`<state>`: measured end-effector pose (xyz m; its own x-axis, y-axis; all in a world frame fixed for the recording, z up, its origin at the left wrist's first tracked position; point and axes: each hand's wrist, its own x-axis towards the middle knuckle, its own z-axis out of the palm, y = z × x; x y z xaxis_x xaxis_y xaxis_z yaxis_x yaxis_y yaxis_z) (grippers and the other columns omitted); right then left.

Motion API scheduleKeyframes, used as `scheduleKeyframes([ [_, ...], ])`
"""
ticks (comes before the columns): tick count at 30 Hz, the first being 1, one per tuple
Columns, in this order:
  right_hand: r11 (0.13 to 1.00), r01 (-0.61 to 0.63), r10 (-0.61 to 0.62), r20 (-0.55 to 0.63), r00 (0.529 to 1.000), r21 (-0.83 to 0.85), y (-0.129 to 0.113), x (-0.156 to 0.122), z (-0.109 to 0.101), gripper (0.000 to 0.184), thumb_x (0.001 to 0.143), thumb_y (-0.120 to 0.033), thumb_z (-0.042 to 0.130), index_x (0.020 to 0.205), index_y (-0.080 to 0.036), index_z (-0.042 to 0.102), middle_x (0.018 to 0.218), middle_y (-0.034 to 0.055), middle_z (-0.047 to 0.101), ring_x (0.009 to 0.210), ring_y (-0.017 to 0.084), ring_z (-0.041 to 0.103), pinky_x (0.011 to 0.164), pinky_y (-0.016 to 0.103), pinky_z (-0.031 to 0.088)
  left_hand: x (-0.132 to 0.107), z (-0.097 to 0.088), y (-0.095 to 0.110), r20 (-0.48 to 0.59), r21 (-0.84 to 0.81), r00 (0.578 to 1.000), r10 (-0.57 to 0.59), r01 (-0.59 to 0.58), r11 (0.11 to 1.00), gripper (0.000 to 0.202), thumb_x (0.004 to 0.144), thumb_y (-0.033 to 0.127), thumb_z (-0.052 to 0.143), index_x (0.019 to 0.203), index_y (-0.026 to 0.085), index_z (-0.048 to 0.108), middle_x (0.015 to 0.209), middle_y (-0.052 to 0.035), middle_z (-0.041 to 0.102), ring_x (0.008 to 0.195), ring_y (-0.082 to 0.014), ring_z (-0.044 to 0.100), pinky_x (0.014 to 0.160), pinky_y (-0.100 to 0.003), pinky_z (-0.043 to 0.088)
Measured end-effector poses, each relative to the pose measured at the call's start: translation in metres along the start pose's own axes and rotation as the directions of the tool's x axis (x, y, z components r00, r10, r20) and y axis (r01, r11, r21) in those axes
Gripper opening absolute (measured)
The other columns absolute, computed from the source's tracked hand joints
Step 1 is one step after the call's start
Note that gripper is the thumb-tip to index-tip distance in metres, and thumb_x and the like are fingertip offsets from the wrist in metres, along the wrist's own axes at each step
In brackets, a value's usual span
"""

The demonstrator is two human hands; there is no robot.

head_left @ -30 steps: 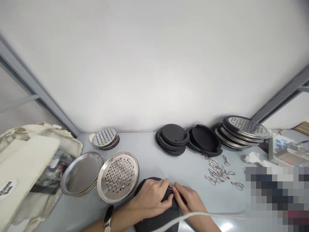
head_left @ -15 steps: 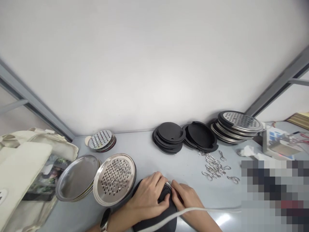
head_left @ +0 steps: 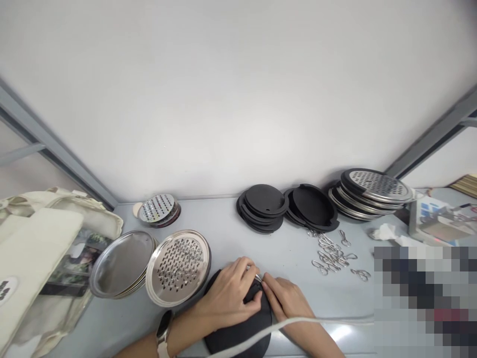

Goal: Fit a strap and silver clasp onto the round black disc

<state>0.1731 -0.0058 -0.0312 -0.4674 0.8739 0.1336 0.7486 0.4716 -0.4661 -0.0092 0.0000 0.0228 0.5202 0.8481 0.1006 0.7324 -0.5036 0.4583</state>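
Observation:
A black round disc (head_left: 238, 333) lies on the grey table (head_left: 290, 253) right in front of me. My left hand (head_left: 229, 296) rests on its top, fingers curled and pressing down near its far edge. My right hand (head_left: 285, 298) meets it there, fingertips pinched on a small metal clip (head_left: 258, 278) at the disc's rim. A watch sits on my left wrist (head_left: 164, 330). A white cable (head_left: 298, 325) crosses over my right forearm.
A perforated metal plate (head_left: 179, 266) and a stack of plain metal plates (head_left: 121, 263) lie to the left, beside a cream bag (head_left: 40, 248). Farther back are black discs (head_left: 263, 206), more black discs (head_left: 313, 206), assembled grater discs (head_left: 372, 191), loose metal clips (head_left: 333, 253) and a small perforated disc (head_left: 158, 209).
Both hands stay together at the disc's far edge, shifting only slightly. The camera view has drifted a little.

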Motion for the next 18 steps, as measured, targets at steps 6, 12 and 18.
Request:
scheduleKeyframes([
  [6,0.999,0.016,-0.016,0.002,1.000,0.030,0.0030,-0.0002,0.0025,0.022,0.096,-0.021,0.033,0.091,-0.019,0.055,0.069,0.0036,0.063,0.064,0.018,0.059,0.060,0.027,0.041,0.0015,-0.0024,-0.0010,0.009,0.026,0.994,0.106,-0.106,0.994,0.015,0.083,0.019,0.050,0.097,0.019,0.052,0.094,-0.0039,0.056,0.091,-0.0189,0.051,0.085,-0.033,0.043],
  [12,0.999,0.009,-0.010,0.010,1.000,0.051,0.0013,0.0001,0.0011,0.024,0.096,-0.020,0.032,0.095,-0.019,0.056,0.071,0.0039,0.064,0.064,0.018,0.060,0.060,0.027,0.042,0.0000,0.0034,-0.0046,-0.056,0.032,0.979,0.198,-0.197,0.980,0.020,0.085,0.017,0.048,0.105,0.018,0.053,0.094,-0.0043,0.058,0.091,-0.0175,0.052,0.084,-0.031,0.044],
  [18,0.998,0.015,-0.014,-0.012,1.000,0.068,0.0020,-0.0012,0.0018,0.027,0.097,-0.024,0.030,0.085,-0.018,0.054,0.066,0.0034,0.060,0.061,0.017,0.057,0.058,0.027,0.042,0.0012,0.0050,-0.0075,-0.070,0.104,0.952,0.297,-0.289,0.952,0.016,0.088,0.018,0.045,0.102,0.016,0.054,0.088,-0.0042,0.059,0.086,-0.0171,0.053,0.080,-0.031,0.044],
])
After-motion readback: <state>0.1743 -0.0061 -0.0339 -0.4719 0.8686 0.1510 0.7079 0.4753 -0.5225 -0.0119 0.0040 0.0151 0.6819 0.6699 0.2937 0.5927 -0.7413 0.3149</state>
